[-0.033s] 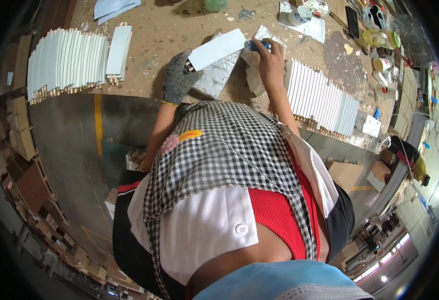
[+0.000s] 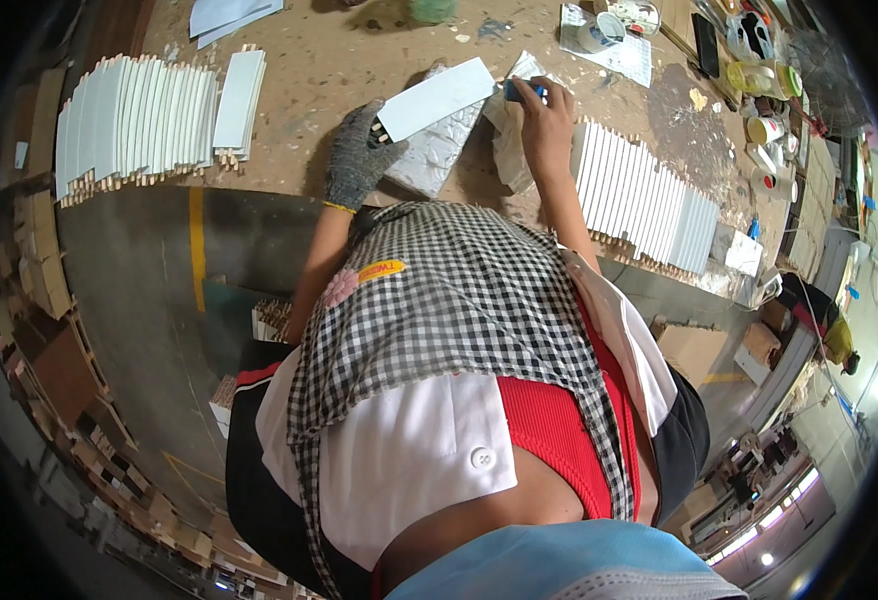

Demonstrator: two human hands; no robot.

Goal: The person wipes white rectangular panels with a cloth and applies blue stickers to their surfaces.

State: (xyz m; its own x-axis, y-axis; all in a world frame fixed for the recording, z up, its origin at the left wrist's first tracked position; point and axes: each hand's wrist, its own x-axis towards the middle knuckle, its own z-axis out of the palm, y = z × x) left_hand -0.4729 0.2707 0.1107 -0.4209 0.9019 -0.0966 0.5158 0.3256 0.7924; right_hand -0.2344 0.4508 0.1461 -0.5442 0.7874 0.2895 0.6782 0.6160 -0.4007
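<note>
My left hand [image 2: 362, 155], in a grey knit glove, grips the near left end of a white painted board [image 2: 439, 98] with short wooden pegs at that end. The board slants up to the right above a plastic-wrapped block [image 2: 433, 155] on the worktable [image 2: 294, 110]. Just past the board's far right end, my bare right hand [image 2: 549, 120] has its fingers closed on a small blue block [image 2: 526, 91]. A narrow gap lies between block and board. Beneath my right hand is a crumpled whitish sheet [image 2: 507, 140].
Rows of white pegged boards stand at left [image 2: 139, 120] and right [image 2: 644, 195], with a smaller stack [image 2: 239, 100] beside the left row. Farther back are a white cup [image 2: 601, 33] on a paper sheet, a phone [image 2: 704, 43] and several jars [image 2: 764, 129].
My right hand has shifted slightly right with the blue block, away from the board's end. My left hand and the board stay nearly in place.
</note>
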